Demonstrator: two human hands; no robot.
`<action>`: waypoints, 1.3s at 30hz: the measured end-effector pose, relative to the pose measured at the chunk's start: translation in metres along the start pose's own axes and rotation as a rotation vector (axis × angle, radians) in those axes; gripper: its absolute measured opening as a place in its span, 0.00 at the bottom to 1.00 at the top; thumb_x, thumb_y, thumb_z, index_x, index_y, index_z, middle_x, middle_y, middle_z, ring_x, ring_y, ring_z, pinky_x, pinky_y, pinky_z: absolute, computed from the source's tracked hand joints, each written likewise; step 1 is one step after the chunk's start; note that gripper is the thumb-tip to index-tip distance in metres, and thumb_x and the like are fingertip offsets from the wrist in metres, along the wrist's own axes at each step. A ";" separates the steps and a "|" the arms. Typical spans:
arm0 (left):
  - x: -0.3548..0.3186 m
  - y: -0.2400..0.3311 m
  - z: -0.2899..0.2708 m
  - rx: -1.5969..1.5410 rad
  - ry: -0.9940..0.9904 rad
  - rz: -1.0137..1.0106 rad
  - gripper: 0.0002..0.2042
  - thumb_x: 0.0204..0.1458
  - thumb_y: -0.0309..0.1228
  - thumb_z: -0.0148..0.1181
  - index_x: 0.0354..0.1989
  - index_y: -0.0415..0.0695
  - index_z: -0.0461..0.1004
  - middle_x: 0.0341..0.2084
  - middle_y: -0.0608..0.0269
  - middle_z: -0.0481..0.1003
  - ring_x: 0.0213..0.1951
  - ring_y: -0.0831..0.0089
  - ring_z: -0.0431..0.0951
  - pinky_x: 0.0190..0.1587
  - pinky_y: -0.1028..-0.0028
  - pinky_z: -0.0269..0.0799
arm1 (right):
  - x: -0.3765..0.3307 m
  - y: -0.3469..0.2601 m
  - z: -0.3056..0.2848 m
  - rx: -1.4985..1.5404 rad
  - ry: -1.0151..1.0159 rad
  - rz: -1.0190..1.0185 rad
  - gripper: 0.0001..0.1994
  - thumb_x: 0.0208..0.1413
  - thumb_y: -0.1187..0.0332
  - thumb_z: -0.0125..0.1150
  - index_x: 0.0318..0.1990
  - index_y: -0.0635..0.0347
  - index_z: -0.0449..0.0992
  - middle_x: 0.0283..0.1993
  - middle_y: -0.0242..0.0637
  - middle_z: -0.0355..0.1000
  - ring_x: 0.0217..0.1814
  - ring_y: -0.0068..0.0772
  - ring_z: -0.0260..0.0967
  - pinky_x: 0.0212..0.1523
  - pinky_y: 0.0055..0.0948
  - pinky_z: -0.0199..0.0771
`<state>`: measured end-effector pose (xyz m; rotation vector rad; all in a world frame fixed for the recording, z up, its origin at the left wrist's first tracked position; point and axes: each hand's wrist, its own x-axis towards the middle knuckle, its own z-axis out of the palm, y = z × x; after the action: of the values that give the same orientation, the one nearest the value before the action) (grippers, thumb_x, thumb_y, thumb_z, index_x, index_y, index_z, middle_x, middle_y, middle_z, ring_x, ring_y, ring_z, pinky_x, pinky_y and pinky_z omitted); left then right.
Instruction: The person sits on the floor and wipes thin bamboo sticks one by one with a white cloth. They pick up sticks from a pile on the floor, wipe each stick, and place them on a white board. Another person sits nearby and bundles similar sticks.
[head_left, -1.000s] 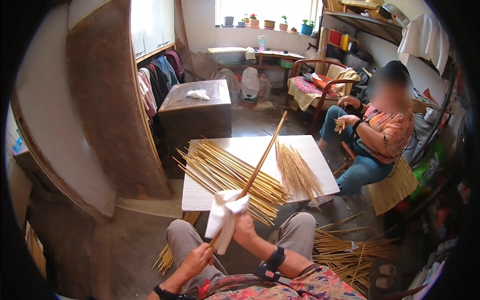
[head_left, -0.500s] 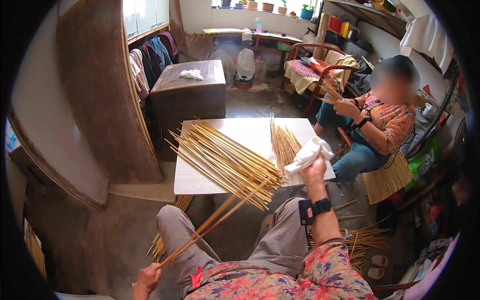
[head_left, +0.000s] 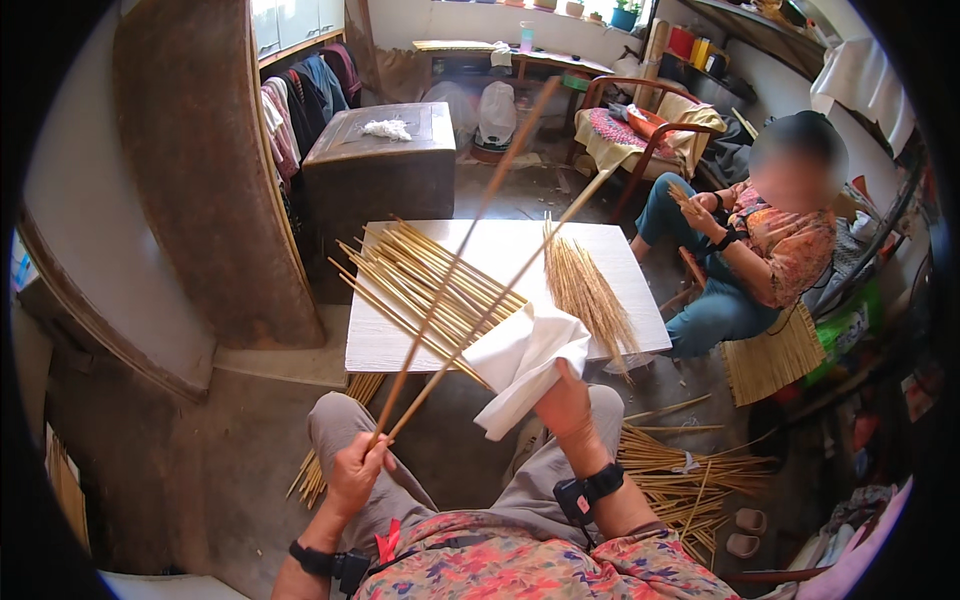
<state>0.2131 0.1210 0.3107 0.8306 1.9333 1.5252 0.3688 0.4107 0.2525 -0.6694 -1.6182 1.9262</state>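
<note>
Bamboo: two sticks (head_left: 470, 260) in left hand (head_left: 357, 470).

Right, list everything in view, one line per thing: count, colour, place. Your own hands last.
Long sticks: two, tan, lower ends in the left hand, slanting up over the table.
White cloth: one, in the right hand, against the sticks.
Low table: one, white top, in front of the knees.
Stick pile: many, tan, on the table's left half.
Thin fibre bundle: one, tan, on the table's right half.
Floor sticks: many, tan, right of the knees.
Wooden chest: one, dark brown, behind the table.
Seated person: one, patterned top, to the right.
Left hand: grips the stick ends.
Right hand: grips the cloth.
</note>
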 end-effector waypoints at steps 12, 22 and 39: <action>0.020 0.006 0.040 0.166 -0.110 0.045 0.07 0.50 0.28 0.54 0.33 0.38 0.69 0.19 0.64 0.70 0.22 0.83 0.67 0.25 0.80 0.64 | -0.043 0.008 0.095 0.715 -0.177 0.258 0.15 0.53 0.67 0.52 0.48 0.58 0.65 0.42 0.31 0.67 0.45 0.28 0.64 0.47 0.32 0.65; 0.018 0.012 0.047 0.317 -0.004 0.115 0.05 0.51 0.27 0.48 0.33 0.38 0.65 0.21 0.45 0.69 0.25 0.53 0.73 0.27 0.66 0.66 | -0.024 0.023 0.140 0.641 -0.027 0.240 0.14 0.52 0.66 0.54 0.45 0.57 0.66 0.41 0.31 0.67 0.44 0.26 0.63 0.45 0.29 0.64; -0.084 -0.054 -0.083 0.599 0.086 0.164 0.04 0.45 0.27 0.56 0.28 0.41 0.71 0.21 0.56 0.71 0.23 0.62 0.72 0.26 0.72 0.67 | 0.087 -0.050 -0.127 0.900 0.607 -0.184 0.17 0.55 0.62 0.45 0.49 0.59 0.62 0.47 0.38 0.65 0.48 0.39 0.64 0.50 0.44 0.65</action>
<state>0.2006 -0.0042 0.2795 1.2071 2.4849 1.0758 0.3942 0.5679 0.2786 -0.5889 -0.3536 1.8075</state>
